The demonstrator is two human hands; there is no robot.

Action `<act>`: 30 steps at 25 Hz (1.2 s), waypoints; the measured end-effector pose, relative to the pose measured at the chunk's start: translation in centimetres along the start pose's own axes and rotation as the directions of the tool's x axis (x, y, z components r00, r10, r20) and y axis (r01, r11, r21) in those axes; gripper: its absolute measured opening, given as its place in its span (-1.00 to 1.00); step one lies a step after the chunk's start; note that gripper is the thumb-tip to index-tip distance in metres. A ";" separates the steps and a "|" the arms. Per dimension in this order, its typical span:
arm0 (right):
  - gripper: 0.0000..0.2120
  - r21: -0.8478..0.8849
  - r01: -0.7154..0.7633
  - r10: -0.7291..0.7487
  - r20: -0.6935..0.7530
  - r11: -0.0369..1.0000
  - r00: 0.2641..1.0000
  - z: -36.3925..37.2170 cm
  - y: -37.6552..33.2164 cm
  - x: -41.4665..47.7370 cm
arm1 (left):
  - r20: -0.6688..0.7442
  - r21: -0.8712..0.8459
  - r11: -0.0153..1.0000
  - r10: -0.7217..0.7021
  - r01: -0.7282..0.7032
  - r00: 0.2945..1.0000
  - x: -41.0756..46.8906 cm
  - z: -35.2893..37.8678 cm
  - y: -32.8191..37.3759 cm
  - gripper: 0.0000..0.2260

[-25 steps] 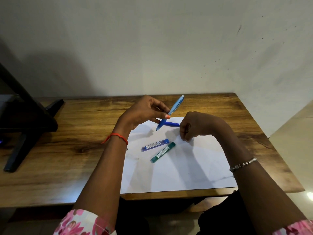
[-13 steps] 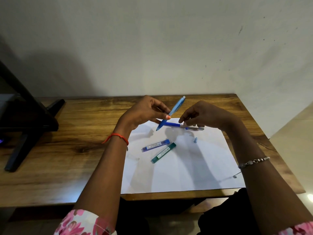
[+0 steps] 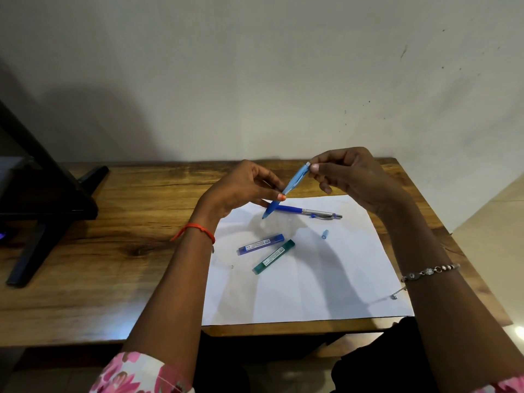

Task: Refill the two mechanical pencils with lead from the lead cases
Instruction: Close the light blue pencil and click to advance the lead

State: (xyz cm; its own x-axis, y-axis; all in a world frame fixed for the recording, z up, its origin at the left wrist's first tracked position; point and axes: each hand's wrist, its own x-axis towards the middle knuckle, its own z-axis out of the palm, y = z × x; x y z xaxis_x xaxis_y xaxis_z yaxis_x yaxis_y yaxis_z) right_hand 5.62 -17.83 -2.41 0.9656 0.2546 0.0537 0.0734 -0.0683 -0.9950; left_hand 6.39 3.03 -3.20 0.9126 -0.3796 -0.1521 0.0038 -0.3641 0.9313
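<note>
My left hand [image 3: 243, 188] holds a light blue mechanical pencil [image 3: 292, 182] by its lower barrel, tip slanting down toward the paper. My right hand [image 3: 348, 174] pinches the pencil's white top end between thumb and forefinger. A second pencil [image 3: 309, 212], dark blue with a silver upper half, lies on the white paper [image 3: 312, 293] behind the raised one. A small light blue cap [image 3: 325, 234] lies loose on the paper. Two lead cases rest side by side at the paper's middle left: a purple one [image 3: 261, 244] and a green one [image 3: 274, 256].
The paper covers the right half of a wooden desk [image 3: 113, 251] set against a pale wall. A black stand [image 3: 42, 199] occupies the desk's far left. The desk's right edge [image 3: 442, 219] drops off near my right forearm.
My right hand left the small cap on the paper, rose from beside the dark blue pencil and took hold of the light blue pencil's top end. My left hand stayed in place.
</note>
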 end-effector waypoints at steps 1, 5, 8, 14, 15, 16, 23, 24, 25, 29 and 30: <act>-0.87 0.004 0.030 -0.030 -0.015 1.000 0.999 0.1 0.1 0.0 | -0.001 -0.005 1.000 0.001 -0.001 1.000 0.0 0.0 0.0 -0.89; -0.89 0.050 0.109 -0.105 -0.079 0.993 0.991 0.2 0.3 0.2 | -0.005 0.003 1.000 0.001 -0.001 1.000 0.1 0.0 0.0 -0.89; -0.87 0.078 0.144 -0.136 -0.099 0.986 0.986 0.2 0.2 0.2 | -0.002 0.004 1.000 0.000 0.000 1.000 0.1 0.0 -0.1 -0.89; -0.92 0.082 0.172 -0.166 -0.072 0.982 0.983 0.3 0.1 0.1 | 0.006 -0.008 1.000 0.007 -0.007 1.000 0.1 0.0 -0.1 -0.88; -0.90 0.079 0.178 -0.172 -0.073 0.981 0.982 0.3 0.1 0.1 | 0.005 -0.013 1.000 0.010 -0.009 1.000 0.1 0.0 -0.2 -0.88; -0.88 0.071 0.181 -0.176 -0.076 0.981 0.982 0.2 0.1 0.1 | 0.003 -0.016 1.000 0.012 -0.012 1.000 0.1 0.0 -0.2 -0.88; -0.89 -0.038 0.218 -0.220 -0.079 0.975 0.972 0.4 0.1 0.1 | 0.010 0.002 1.000 0.008 -0.008 1.000 0.2 0.0 -0.2 -0.88; -0.88 -0.055 0.219 -0.223 -0.078 0.974 0.972 0.4 0.0 0.1 | 0.010 0.005 1.000 0.009 -0.009 1.000 0.2 0.0 -0.2 -0.88; -0.88 -0.068 0.220 -0.225 -0.077 0.973 0.971 0.5 0.0 0.1 | 0.011 0.004 1.000 0.012 -0.012 1.000 0.2 0.0 -0.2 -0.88; -0.88 -0.079 0.225 -0.232 -0.090 0.971 0.969 0.6 -0.2 0.0 | 0.008 -0.007 1.000 0.027 -0.027 1.000 0.2 0.0 -0.2 -0.88; -0.88 -0.080 0.227 -0.234 -0.092 0.971 0.968 0.6 -0.3 0.0 | 0.006 -0.008 1.000 0.030 -0.030 1.000 0.1 0.1 -0.2 -0.88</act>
State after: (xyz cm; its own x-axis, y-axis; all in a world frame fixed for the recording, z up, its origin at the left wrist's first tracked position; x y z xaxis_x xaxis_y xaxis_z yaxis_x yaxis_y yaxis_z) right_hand 5.48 -17.27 -2.20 0.9402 0.1739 0.2928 0.3106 -0.0852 -0.9467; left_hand 6.49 3.00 -3.43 0.9099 -0.3954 -0.1257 -0.0206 -0.3455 0.9382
